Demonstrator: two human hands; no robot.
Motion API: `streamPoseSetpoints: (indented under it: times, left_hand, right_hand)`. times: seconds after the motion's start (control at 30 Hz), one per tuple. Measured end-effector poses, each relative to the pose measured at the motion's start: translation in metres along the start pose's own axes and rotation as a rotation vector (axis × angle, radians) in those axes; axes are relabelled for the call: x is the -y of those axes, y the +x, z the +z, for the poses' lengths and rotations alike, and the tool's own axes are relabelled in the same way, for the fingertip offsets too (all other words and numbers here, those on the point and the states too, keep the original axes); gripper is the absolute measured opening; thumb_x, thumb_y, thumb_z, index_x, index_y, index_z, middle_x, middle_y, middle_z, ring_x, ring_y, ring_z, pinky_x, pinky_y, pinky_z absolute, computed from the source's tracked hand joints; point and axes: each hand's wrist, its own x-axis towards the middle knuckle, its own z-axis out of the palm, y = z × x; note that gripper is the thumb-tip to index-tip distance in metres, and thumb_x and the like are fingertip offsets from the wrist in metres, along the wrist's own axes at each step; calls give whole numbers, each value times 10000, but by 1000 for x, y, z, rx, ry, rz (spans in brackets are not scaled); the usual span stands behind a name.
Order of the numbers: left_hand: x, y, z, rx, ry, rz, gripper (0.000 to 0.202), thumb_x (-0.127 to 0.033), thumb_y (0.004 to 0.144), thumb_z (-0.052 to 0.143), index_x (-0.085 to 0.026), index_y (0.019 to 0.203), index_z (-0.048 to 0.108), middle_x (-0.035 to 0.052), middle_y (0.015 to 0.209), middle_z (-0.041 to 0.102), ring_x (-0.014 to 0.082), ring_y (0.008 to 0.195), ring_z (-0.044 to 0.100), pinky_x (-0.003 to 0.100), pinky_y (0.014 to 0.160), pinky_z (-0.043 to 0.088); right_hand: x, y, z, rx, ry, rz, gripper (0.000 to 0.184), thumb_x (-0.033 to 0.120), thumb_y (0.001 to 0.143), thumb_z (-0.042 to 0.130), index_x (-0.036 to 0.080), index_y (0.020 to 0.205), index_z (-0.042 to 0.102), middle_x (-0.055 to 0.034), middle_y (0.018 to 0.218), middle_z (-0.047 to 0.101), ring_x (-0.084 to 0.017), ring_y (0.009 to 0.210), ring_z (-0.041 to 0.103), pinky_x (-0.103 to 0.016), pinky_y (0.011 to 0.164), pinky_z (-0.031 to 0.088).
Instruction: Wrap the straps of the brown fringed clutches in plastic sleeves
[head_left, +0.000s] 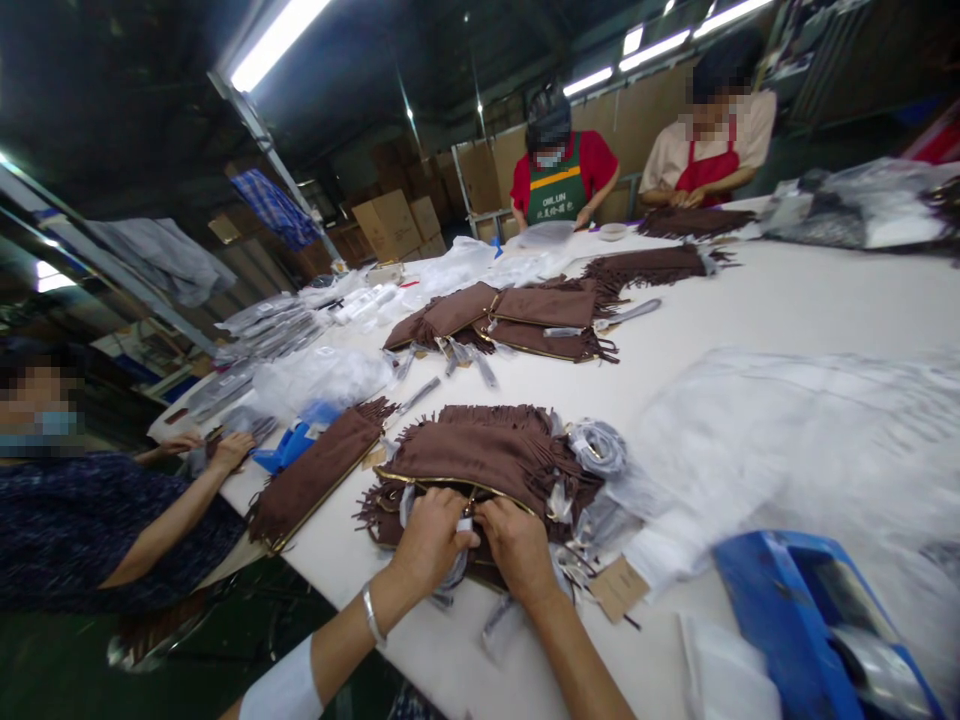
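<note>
A brown fringed bag (465, 450) with a gold zip along its edge lies on top of other brown fringed pieces at the near side of the table. Its zip is open towards me. My left hand (435, 537) is closed at the zip opening, with a small metal piece and something whitish by the thumb. Close beside it, my right hand (517, 545) pinches the bag's zipped edge. The fingertips of both are partly hidden. A plastic-wrapped coiled strap (598, 447) rests at the bag's right, and a brown card tag (619, 588) hangs out below.
A blue tape dispenser (780, 600) stands at the near right, beside clear plastic bags (795, 450). Another fringed bag (322, 475) lies left, by a second blue dispenser (300, 437). More brown bags (517, 310) lie farther back. One co-worker (112, 510) sits left; two others work across the table.
</note>
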Motion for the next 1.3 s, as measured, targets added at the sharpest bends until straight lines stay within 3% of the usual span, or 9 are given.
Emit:
streamPoseSetpoints:
  times: [0.1, 0.23, 0.5, 0.67, 0.87, 1.03, 1.17, 1.23, 1.3]
  left_hand:
    - [14, 0, 7, 29, -242, 33, 244, -92, 808, 529, -186, 1022, 597, 74, 1089, 620, 225, 1070, 521, 356, 951, 382]
    - [20, -2, 13, -32, -379, -7, 195, -56, 801, 481, -179, 875, 612, 72, 1028, 634, 203, 1000, 562, 326, 903, 417]
    - [19, -5, 8, -25, -414, 52, 146, -101, 797, 540, -201, 821, 645, 51, 1031, 613, 189, 994, 561, 309, 907, 407]
    - [19, -2, 10, -59, -273, 44, 130, -94, 749, 546, -195, 777, 624, 45, 921, 600, 209, 954, 535, 319, 852, 404]
    - [15, 7, 17, -79, -267, -121, 127, -162, 753, 525, -191, 665, 611, 27, 785, 617, 211, 871, 540, 314, 778, 400]
    - [14, 10, 18, -114, -449, -275, 126, -192, 770, 501, -189, 697, 603, 17, 778, 632, 213, 844, 561, 319, 760, 409]
    - [1, 0, 3, -190, -214, -127, 160, -168, 842, 433, -190, 768, 574, 56, 845, 614, 231, 873, 550, 364, 812, 401]
    - [-7, -7, -5, -224, -16, -9, 153, -159, 859, 427, -187, 824, 574, 95, 921, 601, 268, 959, 530, 413, 870, 377]
    - [-10, -9, -7, -233, 19, 40, 157, -161, 871, 414, -184, 848, 568, 112, 949, 593, 278, 970, 534, 422, 865, 384]
  right_hand:
    - [-1, -1, 0, 12, 27, -3, 150, 251, 952, 504, 249, 912, 649, 3, 883, 662, -134, 808, 613, -227, 703, 366]
    - [0, 0, -2, 39, 32, -9, 159, 266, 954, 504, 259, 923, 660, 6, 888, 663, -132, 807, 614, -224, 695, 367]
    - [-2, 3, -9, 119, 18, -60, 164, 266, 945, 518, 246, 867, 661, 9, 866, 650, -120, 782, 607, -213, 666, 360]
    - [-4, 6, -13, 161, 97, -68, 143, 207, 916, 554, 237, 848, 677, 10, 860, 650, -107, 800, 611, -190, 681, 372]
    - [-6, 8, -15, 152, 148, -104, 165, 166, 902, 551, 226, 820, 681, 11, 841, 660, -106, 779, 608, -189, 674, 384]
    - [-2, -1, -18, 15, -98, -88, 137, 185, 940, 509, 209, 913, 641, -22, 841, 652, -137, 743, 608, -233, 629, 362]
    - [5, -8, -27, -72, -263, -41, 138, 225, 961, 478, 202, 924, 608, -28, 792, 629, -153, 689, 603, -264, 584, 331]
    - [7, -9, -31, -93, -237, 0, 158, 260, 973, 459, 205, 909, 593, -17, 789, 625, -143, 648, 597, -267, 557, 321]
    - [8, -11, -34, -98, -160, 32, 175, 275, 980, 441, 206, 907, 584, -14, 812, 627, -132, 637, 592, -259, 551, 329]
